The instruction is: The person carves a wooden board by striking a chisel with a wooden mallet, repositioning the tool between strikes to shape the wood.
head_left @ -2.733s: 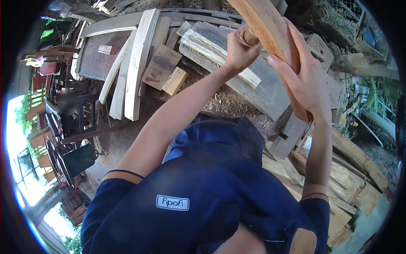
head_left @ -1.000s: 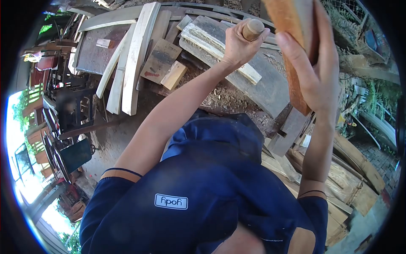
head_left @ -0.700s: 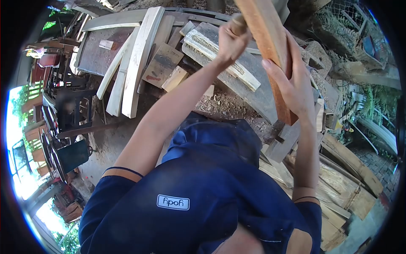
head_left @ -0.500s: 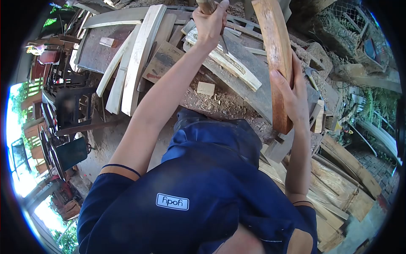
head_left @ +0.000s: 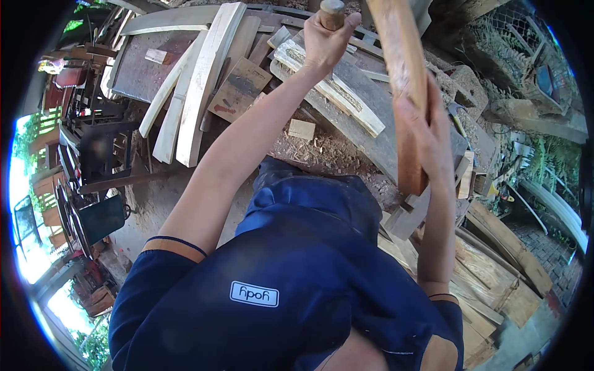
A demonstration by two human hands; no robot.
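My left hand point(head_left: 326, 46) is closed around the wooden handle of a chisel point(head_left: 332, 13), its butt end turned up toward me. The chisel's blade is mostly hidden by the hand. Beneath it lies a pale wooden piece point(head_left: 365, 115) with rough slots cut in its top, resting on a grey board point(head_left: 387, 151). On the right, my right hand point(head_left: 431, 133) wraps around a thick, reddish-brown wooden club point(head_left: 411, 164), whose upper part is blurred and runs out of the top of the view.
Curved pale boards point(head_left: 209, 86) lean at the left of the work surface. A small wood block point(head_left: 301, 129) sits among shavings point(head_left: 328, 148) before me. A hammer point(head_left: 458, 117) lies right of the club. More planks point(head_left: 489, 266) are stacked at lower right.
My left hand has shifted right with the chisel, whose butt end now faces me more and whose blade shows less. The club in my right hand has moved slightly and is blurred.
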